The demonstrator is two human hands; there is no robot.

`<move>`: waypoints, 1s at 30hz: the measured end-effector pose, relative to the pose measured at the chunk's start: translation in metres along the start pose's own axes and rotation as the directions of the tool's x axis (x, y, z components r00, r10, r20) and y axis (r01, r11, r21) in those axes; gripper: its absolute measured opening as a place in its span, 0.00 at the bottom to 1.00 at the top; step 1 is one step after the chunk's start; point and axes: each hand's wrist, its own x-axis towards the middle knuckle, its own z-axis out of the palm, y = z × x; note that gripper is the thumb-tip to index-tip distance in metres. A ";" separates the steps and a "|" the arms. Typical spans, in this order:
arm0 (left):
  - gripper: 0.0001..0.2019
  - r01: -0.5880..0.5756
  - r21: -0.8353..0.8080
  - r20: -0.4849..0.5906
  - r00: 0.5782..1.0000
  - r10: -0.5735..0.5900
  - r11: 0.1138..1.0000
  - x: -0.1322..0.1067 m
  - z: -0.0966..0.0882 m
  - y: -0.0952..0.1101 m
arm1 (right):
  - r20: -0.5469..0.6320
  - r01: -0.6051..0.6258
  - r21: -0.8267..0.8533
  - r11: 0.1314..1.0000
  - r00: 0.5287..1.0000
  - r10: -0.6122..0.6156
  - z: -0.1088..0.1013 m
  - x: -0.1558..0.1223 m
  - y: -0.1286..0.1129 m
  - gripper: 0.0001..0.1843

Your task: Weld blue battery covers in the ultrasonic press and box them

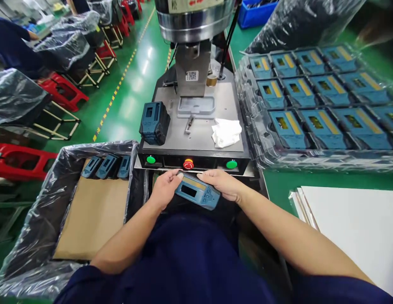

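Over navy-clothed lap (190, 261): left hand (165, 188) and right hand (223, 184) each grip one end of a blue plastic handheld casing (198, 192), just before the grey press machine (196, 135). Casing face: dark rectangular window, yellow strip. White QR-code sticker (192, 75) on press column; other writing unreadable.

A dark navy top (190, 261), apparently a work uniform, with short sleeves (79, 283) ending above bare forearms (126, 240).

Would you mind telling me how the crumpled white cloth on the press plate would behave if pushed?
The white cloth lies crumpled in soft folds, so it probably bunches rather than slides whole. It looks thin, so likely very light. On the smooth metal plate it may also skid easily.
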 end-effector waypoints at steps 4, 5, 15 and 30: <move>0.19 0.069 -0.076 -0.041 0.997 -0.073 0.995 -0.002 -0.002 -0.008 | -0.012 0.039 -0.029 0.999 0.999 -0.039 0.000 0.006 0.010 0.26; 0.19 0.085 -0.090 -0.054 0.994 -0.090 0.992 -0.003 -0.003 -0.009 | -0.018 0.056 -0.047 0.997 0.998 -0.057 0.000 0.008 0.012 0.26; 0.20 0.107 0.062 -0.110 0.989 -0.100 0.992 -0.006 -0.007 -0.024 | -0.091 0.240 -0.611 0.755 0.926 -0.367 0.000 0.021 0.028 0.17; 0.17 0.040 0.681 -0.151 0.985 0.087 0.731 -0.012 -0.003 -0.023 | -0.031 0.241 -0.638 0.731 0.941 -0.337 0.005 0.018 0.037 0.16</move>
